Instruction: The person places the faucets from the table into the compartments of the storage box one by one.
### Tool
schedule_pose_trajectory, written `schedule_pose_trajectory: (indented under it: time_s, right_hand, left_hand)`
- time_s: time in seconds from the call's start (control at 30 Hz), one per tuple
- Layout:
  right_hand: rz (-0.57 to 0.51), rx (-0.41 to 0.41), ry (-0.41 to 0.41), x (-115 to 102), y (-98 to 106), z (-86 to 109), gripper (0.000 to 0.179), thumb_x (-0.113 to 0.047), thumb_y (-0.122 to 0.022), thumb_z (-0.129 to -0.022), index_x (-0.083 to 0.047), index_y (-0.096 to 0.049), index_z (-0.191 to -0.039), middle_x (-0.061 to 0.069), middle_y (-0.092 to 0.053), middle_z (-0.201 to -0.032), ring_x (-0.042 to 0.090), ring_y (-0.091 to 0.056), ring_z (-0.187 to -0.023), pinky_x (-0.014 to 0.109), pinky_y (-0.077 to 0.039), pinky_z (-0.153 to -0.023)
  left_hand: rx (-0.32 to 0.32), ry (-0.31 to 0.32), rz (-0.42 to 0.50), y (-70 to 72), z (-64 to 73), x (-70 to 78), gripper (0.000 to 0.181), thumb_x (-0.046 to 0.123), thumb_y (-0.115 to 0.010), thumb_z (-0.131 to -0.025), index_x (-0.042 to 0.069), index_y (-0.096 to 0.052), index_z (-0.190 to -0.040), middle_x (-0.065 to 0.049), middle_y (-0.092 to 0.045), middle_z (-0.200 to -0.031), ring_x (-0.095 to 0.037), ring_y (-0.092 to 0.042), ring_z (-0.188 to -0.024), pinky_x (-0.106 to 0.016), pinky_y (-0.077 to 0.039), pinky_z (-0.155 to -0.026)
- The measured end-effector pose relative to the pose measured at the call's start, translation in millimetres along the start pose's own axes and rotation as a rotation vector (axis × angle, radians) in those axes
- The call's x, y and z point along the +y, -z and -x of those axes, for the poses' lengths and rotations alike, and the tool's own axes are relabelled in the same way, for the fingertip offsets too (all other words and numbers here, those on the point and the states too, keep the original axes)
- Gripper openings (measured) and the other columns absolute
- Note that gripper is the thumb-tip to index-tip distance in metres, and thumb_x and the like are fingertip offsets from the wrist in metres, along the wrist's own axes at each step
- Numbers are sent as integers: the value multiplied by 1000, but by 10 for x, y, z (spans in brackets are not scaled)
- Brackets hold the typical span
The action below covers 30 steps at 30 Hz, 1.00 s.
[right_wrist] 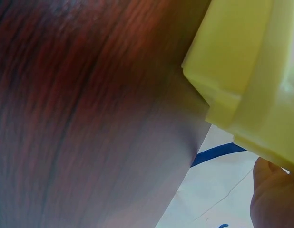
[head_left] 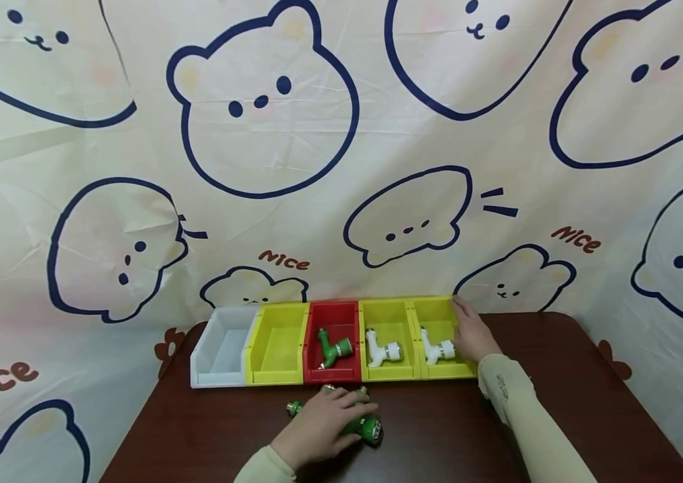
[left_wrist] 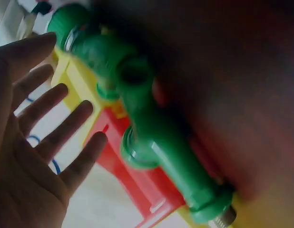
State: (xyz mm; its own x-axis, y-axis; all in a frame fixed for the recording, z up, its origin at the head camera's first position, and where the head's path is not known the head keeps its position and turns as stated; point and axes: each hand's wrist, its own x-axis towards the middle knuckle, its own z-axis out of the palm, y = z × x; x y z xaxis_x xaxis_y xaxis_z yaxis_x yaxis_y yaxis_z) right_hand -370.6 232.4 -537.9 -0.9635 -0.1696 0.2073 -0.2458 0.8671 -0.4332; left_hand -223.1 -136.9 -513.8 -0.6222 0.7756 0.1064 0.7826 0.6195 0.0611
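My left hand is over green plastic taps on the table in front of the bins. In the left wrist view its fingers are spread and fairly straight, beside a green tap; the thumb tip overlaps the tap's knob, and contact is unclear. On the right, my right hand grips the side wall of the end yellow bin. The right wrist view shows that bin's outer wall and part of the hand at its far edge; most fingers are hidden.
Joined to the end bin are a yellow bin and a red bin, then another yellow bin and a white bin. White taps lie in the two right bins, a green tap in the red one. A patterned cloth hangs behind.
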Motion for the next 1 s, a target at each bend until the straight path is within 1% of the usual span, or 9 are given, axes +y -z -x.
schedule_pose_trajectory:
  time_s: [0.1, 0.2, 0.3, 0.43, 0.57, 0.7, 0.8, 0.87, 1.0]
  right_hand:
    - [0, -1, -5, -13, 10, 9, 60, -1, -46, -103, 3, -29, -160, 21, -21, -169, 45, -30, -151, 61, -37, -117]
    - [-8, -8, -22, -19, 22, 22, 60, -1, -46, -103, 3, -28, -160, 21, -20, -169, 45, -29, -152, 62, -36, -118]
    - [-8, -10, -30, -12, 25, 24, 61, 0, -45, -103, 3, -28, -161, 21, -19, -169, 45, -28, -152, 62, -34, -118]
    - [10, -11, -15, 13, 10, 2, 61, 0, -44, -103, 3, -27, -161, 21, -19, -169, 44, -28, -152, 61, -35, -118]
    - [13, -15, -4, 22, 0, -15, 61, 0, -44, -102, 4, -27, -161, 21, -19, -169, 45, -27, -153, 61, -35, -119]
    - [17, -14, 0, 29, -8, -21, 61, 0, -44, -102, 4, -27, -160, 22, -20, -169, 44, -28, -153, 61, -34, -119]
    - [19, -7, 5, 29, -16, -24, 61, 0, -45, -102, 4, -28, -160, 22, -21, -168, 44, -28, -152, 61, -34, -119]
    - [19, -1, 7, 34, -21, -25, 60, 0, -46, -102, 4, -29, -160, 21, -22, -168, 44, -29, -152, 60, -35, -119]
    - [22, -2, 11, 46, -26, -29, 60, 1, -45, -102, 4, -29, -160, 22, -22, -168, 44, -30, -151, 60, -36, -118]
  left_hand:
    - [-55, 4, 0, -29, -6, 40, 50, 36, -74, -95, 31, -61, -143, 11, -65, -137, -15, -66, -117, -36, -59, -92]
    - [-68, 10, 10, -42, -22, 54, 47, 30, -77, -94, 31, -64, -139, 12, -67, -131, -12, -68, -108, -30, -60, -84]
    - [-42, 6, 7, -63, -41, 68, 44, 25, -78, -93, 30, -66, -134, 12, -69, -125, -11, -69, -102, -26, -59, -79]
    - [-9, 13, -9, -97, -60, 87, 40, 21, -80, -91, 28, -69, -128, 12, -71, -118, -10, -69, -98, -25, -58, -78]
    - [-23, 22, -7, -112, -74, 111, 39, 20, -81, -90, 28, -69, -126, 13, -72, -116, -10, -69, -97, -25, -58, -76]
    - [-20, 24, 14, -86, -77, 149, 41, 21, -80, -91, 28, -68, -130, 12, -71, -121, -13, -69, -99, -27, -59, -77]
    - [29, 32, 20, -21, -79, 169, 44, 20, -79, -92, 28, -67, -133, 12, -70, -124, -13, -68, -101, -28, -59, -80]
    - [75, 46, 19, 45, -78, 168, 44, 20, -78, -93, 28, -66, -135, 11, -70, -126, -13, -66, -101, -29, -59, -82]
    - [169, 111, 29, 219, -73, 92, 45, 21, -77, -93, 27, -66, -136, 10, -70, -128, -14, -67, -106, -34, -60, -88]
